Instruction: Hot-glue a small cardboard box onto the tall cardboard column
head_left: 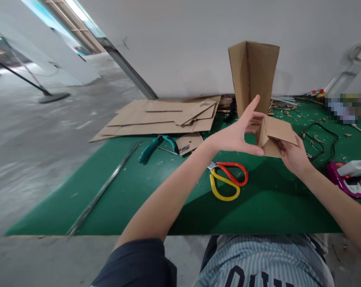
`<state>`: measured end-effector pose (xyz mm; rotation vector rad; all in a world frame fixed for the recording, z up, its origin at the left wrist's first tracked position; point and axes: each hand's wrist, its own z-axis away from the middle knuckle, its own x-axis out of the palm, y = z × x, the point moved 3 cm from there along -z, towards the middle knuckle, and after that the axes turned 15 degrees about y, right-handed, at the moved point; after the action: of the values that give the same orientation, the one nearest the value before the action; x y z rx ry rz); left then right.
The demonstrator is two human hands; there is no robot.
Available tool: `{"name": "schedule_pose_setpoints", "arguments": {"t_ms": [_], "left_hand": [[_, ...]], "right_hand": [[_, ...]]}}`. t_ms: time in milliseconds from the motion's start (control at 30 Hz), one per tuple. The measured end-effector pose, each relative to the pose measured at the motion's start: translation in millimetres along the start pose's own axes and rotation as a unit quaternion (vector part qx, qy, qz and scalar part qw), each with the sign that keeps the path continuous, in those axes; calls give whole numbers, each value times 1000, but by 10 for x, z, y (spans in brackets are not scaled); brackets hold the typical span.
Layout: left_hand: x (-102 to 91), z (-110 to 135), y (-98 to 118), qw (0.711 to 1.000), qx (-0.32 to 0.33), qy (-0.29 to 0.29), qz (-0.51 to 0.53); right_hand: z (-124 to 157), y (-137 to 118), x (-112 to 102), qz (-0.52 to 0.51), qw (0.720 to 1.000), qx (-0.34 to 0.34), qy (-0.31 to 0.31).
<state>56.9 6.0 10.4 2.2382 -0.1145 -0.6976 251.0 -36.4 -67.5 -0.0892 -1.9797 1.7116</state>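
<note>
A small folded cardboard piece (276,133) hangs above the green table (144,191), gripped from below and the right by my right hand (292,155). My left hand (238,133) meets it from the left, thumb and forefinger spread apart and pressed on its folded edge. Directly behind it stands a tall folded cardboard panel (253,75), upright against the white wall. Below my left wrist lie scissors (228,179) with one red and one yellow handle.
A stack of flat cardboard sheets (162,117) lies at the table's back left. Teal-handled pliers (154,147) and a long metal ruler (104,187) lie left. A pink device (348,181) and black cable (320,139) sit right. Cardboard scraps litter the back.
</note>
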Motion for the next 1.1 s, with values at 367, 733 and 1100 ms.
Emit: {"name": "schedule_pose_setpoints", "arguments": {"t_ms": [367, 733, 1100], "left_hand": [[102, 38, 250, 999, 19, 3, -42], [34, -4, 257, 986, 37, 42, -160], [117, 12, 267, 953, 90, 20, -290]], "right_hand": [[14, 31, 13, -33, 999, 40, -12], [-86, 3, -80, -65, 991, 111, 31], [43, -103, 49, -77, 980, 175, -62]]}}
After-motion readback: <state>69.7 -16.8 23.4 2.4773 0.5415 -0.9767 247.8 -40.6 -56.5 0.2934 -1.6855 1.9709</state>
